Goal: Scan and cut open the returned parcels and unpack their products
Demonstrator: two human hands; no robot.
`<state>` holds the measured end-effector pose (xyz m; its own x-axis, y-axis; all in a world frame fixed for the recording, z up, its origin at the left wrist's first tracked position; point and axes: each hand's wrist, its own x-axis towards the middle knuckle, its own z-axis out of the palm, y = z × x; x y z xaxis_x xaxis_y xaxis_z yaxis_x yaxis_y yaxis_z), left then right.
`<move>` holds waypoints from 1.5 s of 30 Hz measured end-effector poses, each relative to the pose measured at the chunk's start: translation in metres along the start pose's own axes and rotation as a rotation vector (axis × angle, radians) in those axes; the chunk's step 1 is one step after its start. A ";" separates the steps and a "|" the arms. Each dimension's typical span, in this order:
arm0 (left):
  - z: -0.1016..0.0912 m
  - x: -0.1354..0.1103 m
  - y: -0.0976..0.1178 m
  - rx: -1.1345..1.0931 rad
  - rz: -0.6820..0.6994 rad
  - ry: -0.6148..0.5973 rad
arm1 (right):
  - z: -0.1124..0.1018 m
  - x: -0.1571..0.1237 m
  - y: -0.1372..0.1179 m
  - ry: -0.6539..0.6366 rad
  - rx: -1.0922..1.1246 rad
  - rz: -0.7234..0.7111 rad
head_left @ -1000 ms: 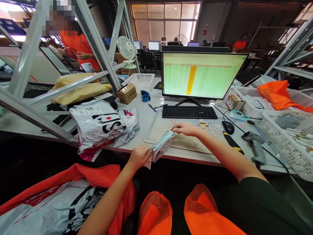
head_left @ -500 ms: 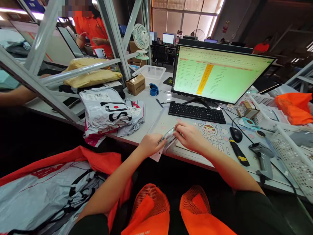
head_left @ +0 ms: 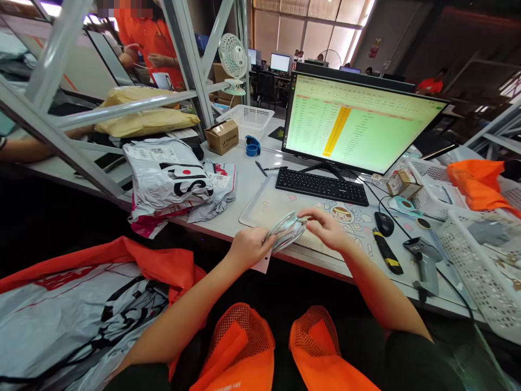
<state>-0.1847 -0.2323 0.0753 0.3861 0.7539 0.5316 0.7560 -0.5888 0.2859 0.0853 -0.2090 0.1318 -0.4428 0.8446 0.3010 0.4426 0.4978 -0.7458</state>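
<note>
My left hand [head_left: 249, 247] is closed around the near left end of a clear plastic packet [head_left: 287, 231], which looks shiny and layered; its contents are too blurred to name. A pale pinkish card [head_left: 262, 263] hangs below those fingers. At the packet's far right end, my right hand [head_left: 325, 229] pinches the edge between thumb and fingertips, the other fingers loosely bent. The packet is held tilted above the front edge of a desk mat [head_left: 260, 209] with cartoon prints.
Beyond the mat are a keyboard [head_left: 321, 186] and a monitor [head_left: 362, 125]. A mouse [head_left: 384, 223], box cutter [head_left: 387, 252] and barcode scanner [head_left: 424, 263] lie to the right. Mailer parcels [head_left: 166, 174] are stacked left, beside a metal frame [head_left: 191, 60]. Another person's arm [head_left: 44, 145] reaches in behind it.
My right hand has shifted slightly right and its fingers have loosened, so more of the packet shows between my hands. The view has shifted a little.
</note>
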 end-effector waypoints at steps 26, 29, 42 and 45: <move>0.062 -0.015 0.022 -0.248 -0.238 0.083 | 0.012 -0.059 -0.012 -0.380 -0.667 0.135; 0.058 -0.001 0.038 -0.123 -0.198 0.024 | 0.014 -0.065 0.002 -0.472 -0.692 0.146; 0.048 0.034 0.038 0.036 -0.172 -0.148 | 0.031 -0.071 0.010 -0.378 -0.842 -0.221; 0.046 0.041 0.033 0.039 -0.152 -0.170 | 0.030 -0.068 0.014 -0.359 -0.846 -0.403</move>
<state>-0.1195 -0.2069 0.0698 0.3468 0.8735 0.3417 0.8310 -0.4551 0.3199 0.0983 -0.2652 0.0829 -0.8294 0.5417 0.1368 0.5544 0.8282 0.0819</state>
